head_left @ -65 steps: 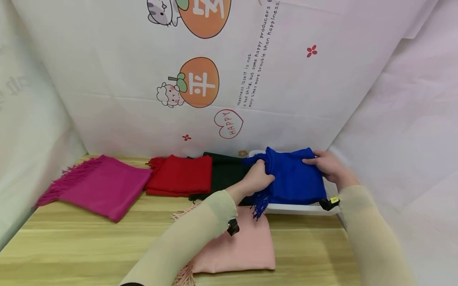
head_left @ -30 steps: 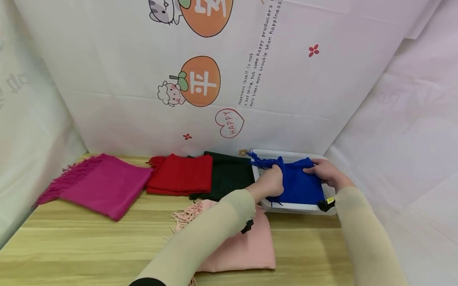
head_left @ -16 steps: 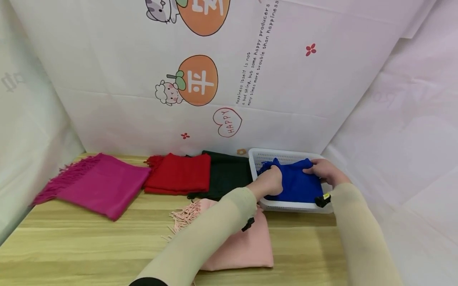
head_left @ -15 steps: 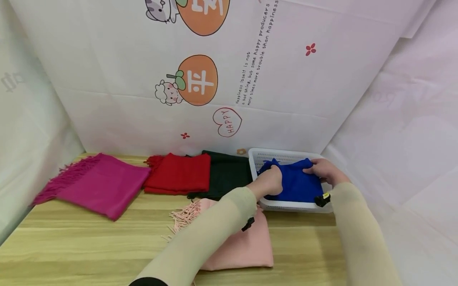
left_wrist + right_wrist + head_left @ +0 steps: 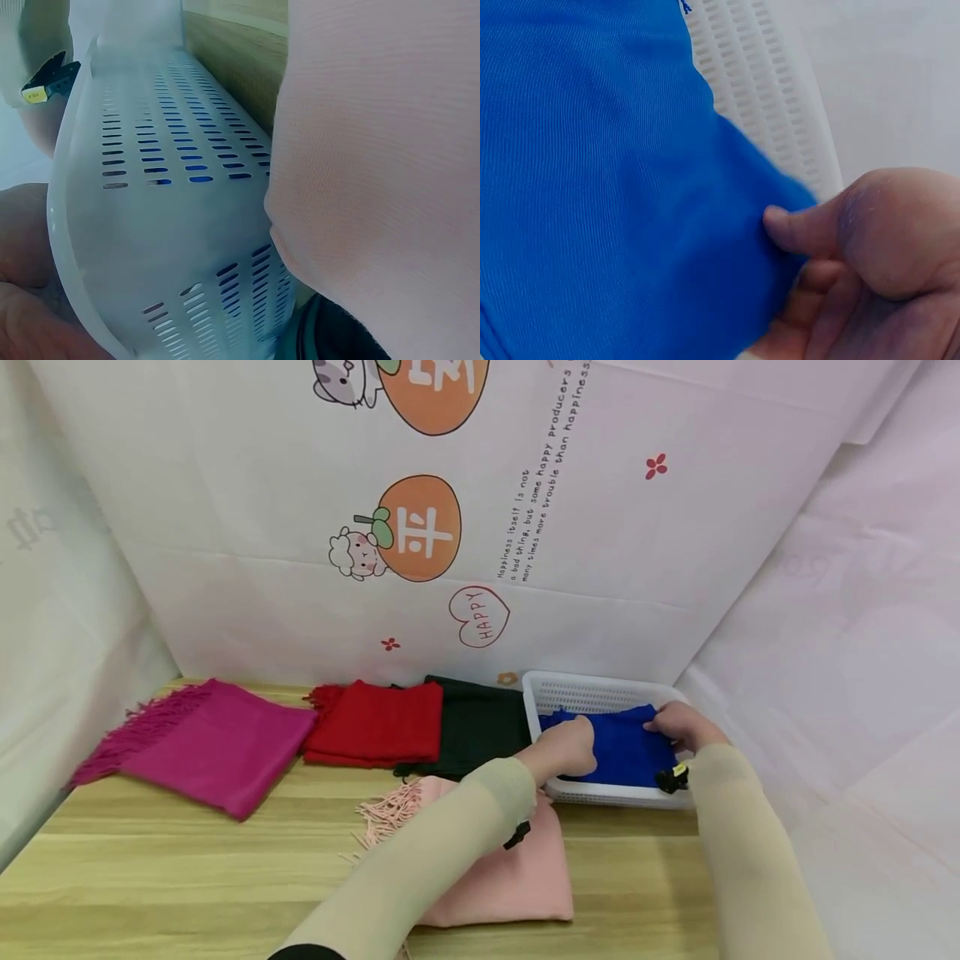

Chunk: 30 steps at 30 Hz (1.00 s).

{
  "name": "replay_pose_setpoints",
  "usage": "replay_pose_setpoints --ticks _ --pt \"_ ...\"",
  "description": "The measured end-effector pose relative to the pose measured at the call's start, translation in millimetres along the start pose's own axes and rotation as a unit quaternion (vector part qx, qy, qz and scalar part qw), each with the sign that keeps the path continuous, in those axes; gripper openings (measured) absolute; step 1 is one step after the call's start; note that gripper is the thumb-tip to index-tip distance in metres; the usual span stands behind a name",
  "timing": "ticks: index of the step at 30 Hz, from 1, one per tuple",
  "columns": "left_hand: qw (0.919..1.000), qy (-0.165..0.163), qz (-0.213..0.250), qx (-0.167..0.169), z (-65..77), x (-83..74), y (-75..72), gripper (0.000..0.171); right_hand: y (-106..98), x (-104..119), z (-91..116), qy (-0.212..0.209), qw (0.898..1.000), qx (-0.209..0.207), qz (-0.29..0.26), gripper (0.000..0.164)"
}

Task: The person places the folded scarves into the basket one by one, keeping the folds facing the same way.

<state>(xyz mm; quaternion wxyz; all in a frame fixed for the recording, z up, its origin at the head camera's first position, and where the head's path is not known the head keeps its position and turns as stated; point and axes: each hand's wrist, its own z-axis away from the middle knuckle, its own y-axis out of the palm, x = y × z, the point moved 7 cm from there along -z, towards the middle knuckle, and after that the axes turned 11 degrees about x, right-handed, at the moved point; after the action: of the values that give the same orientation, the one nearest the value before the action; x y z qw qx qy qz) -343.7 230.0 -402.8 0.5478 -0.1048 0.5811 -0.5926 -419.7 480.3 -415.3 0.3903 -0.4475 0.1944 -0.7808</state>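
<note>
A folded blue scarf (image 5: 632,750) lies low inside a white perforated plastic basket (image 5: 607,792) at the back right of the table. My left hand (image 5: 567,748) reaches over the basket's left end and grips the scarf's left side; its fingertips are hidden in the head view. In the left wrist view the basket wall (image 5: 157,225) stands between the camera and most of the scarf. At the scarf's far right corner, my right hand (image 5: 684,725) pinches the cloth. The right wrist view shows the thumb (image 5: 787,229) on top and fingers beneath.
A folded dark green scarf (image 5: 483,727) lies left of the basket. Beyond it are a red scarf (image 5: 378,727) and a magenta fringed scarf (image 5: 225,747). A pink scarf (image 5: 517,885) lies in front, partly under my left forearm. White printed sheets (image 5: 585,627) enclose the table.
Both hands have lowered the blue scarf from above the basket down into it. Its fringe, which hung outside, is now inside the left end. The other scarves have stayed put.
</note>
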Motion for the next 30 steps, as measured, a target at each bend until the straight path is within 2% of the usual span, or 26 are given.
replay_pose_setpoints --ticks 4,8,9,12,13,15,16,18,19,23,27,30 --pt "0.9999 0.006 -0.011 -0.007 1.0 -0.5 0.6 0.069 -1.0 -6.7 -2.1 0.027 0.999 0.009 -0.025 0.036" --pt "0.9998 0.01 -0.012 -0.009 1.4 0.2 1.4 0.067 0.7 -5.0 -2.3 0.03 0.999 0.022 -0.027 0.044" --pt "0.9998 0.014 -0.011 -0.008 1.7 0.2 1.3 0.059 1.5 -3.3 -1.7 0.031 0.999 0.024 -0.025 0.045" --pt "0.9993 0.035 0.002 -0.009 2.8 0.1 0.0 0.018 3.1 3.4 -0.8 0.025 0.999 0.023 -0.005 0.045" --pt "0.9989 0.044 0.01 -0.012 3.5 0.3 -1.0 0.011 3.4 6.5 -0.5 0.021 1.0 0.02 0.007 0.044" --pt "0.9977 0.058 0.03 -0.017 5.0 1.4 -2.7 0.023 4.1 14.2 0.4 0.009 0.999 0.015 0.031 0.045" --pt "0.997 0.062 0.042 -0.019 5.8 2.4 -3.2 0.024 4.9 18.8 1.0 0.002 0.999 0.011 0.046 0.047" --pt "0.9948 0.072 0.065 -0.031 9.3 4.3 -5.1 0.016 7.0 28.3 3.1 -0.011 0.997 0.006 0.072 0.053" --pt "0.9935 0.077 0.075 -0.038 11.1 5.2 -5.9 0.019 8.2 32.7 4.2 -0.015 0.996 0.004 0.085 0.056" --pt "0.9869 0.093 0.11 -0.073 22.5 8.1 -11.8 0.049 13.4 48.6 9.5 -0.025 0.991 -0.006 0.132 0.067" --pt "0.9802 0.098 0.138 -0.103 35.0 15.1 -18.7 0.05 17.7 64.8 17.7 -0.04 0.985 -0.026 0.167 0.072" --pt "0.9746 0.109 0.161 -0.111 43.5 21.9 -22.1 0.051 22.3 78.0 25.9 -0.056 0.982 -0.044 0.175 0.075"
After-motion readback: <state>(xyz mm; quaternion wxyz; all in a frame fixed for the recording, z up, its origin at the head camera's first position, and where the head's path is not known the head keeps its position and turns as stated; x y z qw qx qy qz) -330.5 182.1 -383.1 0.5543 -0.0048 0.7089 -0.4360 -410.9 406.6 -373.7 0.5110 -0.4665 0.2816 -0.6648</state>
